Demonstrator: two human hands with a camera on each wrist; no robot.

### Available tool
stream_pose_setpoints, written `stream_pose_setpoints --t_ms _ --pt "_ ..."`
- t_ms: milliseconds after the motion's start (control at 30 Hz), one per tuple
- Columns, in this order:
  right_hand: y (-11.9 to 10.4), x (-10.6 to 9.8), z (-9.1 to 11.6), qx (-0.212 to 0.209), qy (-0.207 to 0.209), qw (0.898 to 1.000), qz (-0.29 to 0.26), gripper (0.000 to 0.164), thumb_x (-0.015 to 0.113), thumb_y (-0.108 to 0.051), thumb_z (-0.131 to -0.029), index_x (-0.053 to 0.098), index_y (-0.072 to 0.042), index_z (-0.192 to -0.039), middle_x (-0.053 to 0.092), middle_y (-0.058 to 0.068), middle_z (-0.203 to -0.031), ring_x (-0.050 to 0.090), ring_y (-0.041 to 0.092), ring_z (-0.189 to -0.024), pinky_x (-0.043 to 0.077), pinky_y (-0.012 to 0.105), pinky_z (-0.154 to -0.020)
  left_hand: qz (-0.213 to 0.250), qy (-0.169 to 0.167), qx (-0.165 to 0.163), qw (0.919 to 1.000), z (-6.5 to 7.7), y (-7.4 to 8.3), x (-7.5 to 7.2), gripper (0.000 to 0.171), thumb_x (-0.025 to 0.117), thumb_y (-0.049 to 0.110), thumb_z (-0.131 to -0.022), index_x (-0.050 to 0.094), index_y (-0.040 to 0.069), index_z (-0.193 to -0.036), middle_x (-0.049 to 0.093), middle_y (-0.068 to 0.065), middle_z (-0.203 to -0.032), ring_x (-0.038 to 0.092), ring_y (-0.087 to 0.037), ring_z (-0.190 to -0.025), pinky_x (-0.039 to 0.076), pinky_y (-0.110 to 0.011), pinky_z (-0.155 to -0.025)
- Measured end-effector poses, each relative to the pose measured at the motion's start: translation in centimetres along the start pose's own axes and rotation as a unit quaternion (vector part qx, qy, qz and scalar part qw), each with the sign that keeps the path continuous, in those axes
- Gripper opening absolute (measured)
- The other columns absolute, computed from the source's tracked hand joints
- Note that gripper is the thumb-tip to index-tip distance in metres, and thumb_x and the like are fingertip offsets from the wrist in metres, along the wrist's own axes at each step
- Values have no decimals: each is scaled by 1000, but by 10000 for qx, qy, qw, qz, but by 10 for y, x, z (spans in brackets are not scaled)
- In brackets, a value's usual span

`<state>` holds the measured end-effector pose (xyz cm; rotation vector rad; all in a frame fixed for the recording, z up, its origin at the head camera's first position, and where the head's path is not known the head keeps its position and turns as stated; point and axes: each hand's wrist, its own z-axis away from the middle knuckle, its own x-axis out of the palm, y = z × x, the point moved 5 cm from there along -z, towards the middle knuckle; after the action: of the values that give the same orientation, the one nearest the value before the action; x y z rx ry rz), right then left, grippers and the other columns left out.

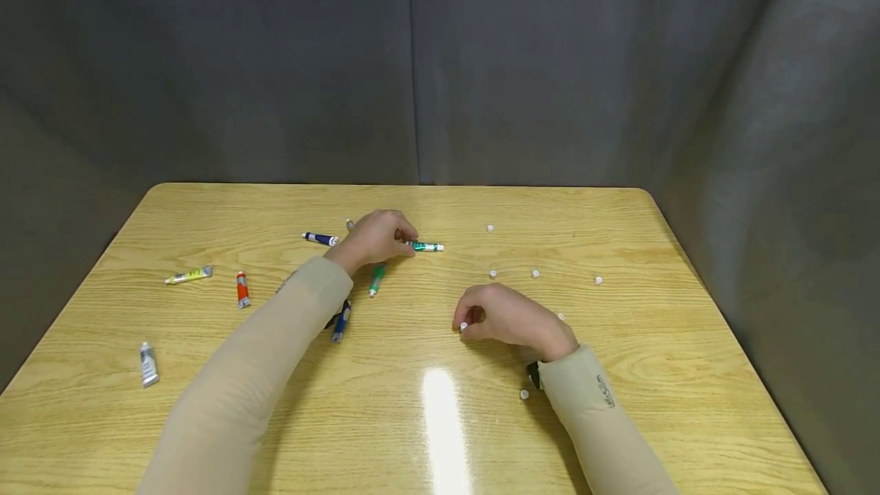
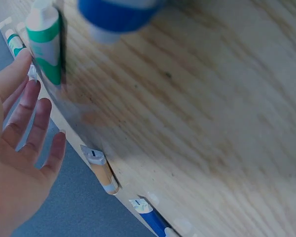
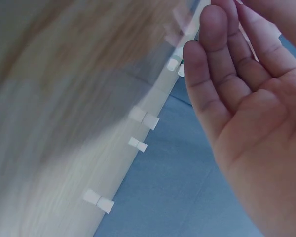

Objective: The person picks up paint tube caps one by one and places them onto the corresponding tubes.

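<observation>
My left hand (image 1: 378,237) pinches the crimped end of a teal-green paint tube (image 1: 429,247) between thumb and fingertips, its white nozzle end pointing right. A brighter green paint tube (image 1: 376,279) lies just below that hand; in the left wrist view this green tube (image 2: 43,42) is large beside the thumb. To the right and nearer, my right hand (image 1: 512,318) holds a small white cap (image 1: 464,326) between thumb and index finger, low over the table. In the right wrist view the pinched cap is mostly out of frame, with the other fingers (image 3: 214,29) bent slightly.
Left on the wooden table (image 1: 440,205) lie dark blue (image 1: 320,238), yellow (image 1: 189,275), red (image 1: 243,289), silver-white (image 1: 148,364) and blue (image 1: 341,321) paint tubes. An ochre tube (image 2: 104,174) shows in the left wrist view. Several white caps (image 1: 535,274) are scattered around the right hand.
</observation>
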<state>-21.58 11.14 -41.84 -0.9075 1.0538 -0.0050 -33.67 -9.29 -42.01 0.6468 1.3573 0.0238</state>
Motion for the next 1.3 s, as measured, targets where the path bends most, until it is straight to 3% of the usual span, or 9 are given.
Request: stream_pose_setpoints --t_ms 367,767,1033,1300 --pt "-6 -14 3 -69 213 9997 -26 6 76 -10 -92 76 -14 -95 71 -5 -95 62 10 -87 53 24 -78 -103 67 -157 9998 5 -5 -9 36 81 26 -90 76 11 -123 72 -6 -120 67 -24 -106 53 -43 -100" --pt "-8 -27 7 -71 569 9983 58 11 75 -10 -93 76 -12 -104 74 -2 -102 66 11 -95 55 29 -83 -332 154 -156 9992 26 -14 -29 36 79 23 -93 74 9 -125 71 -9 -123 66 -28 -112 52 -46 -100" --pt "-4 -37 12 -15 910 9958 1 13 70 -8 -96 76 -10 -107 77 4 -108 68 15 -100 55 36 -89 -427 158 220 9987 41 -15 -35 30 78 17 -92 76 8 -122 73 -9 -120 69 -29 -108 54 -47 -97" --pt "-2 -43 17 -5 1024 9947 -85 14 70 -9 -97 76 -9 -109 76 2 -107 67 17 -99 56 49 -93 -202 -189 503 9984 52 -13 -30 34 81 17 -90 76 12 -123 72 -6 -124 68 -28 -115 53 -49 -103"
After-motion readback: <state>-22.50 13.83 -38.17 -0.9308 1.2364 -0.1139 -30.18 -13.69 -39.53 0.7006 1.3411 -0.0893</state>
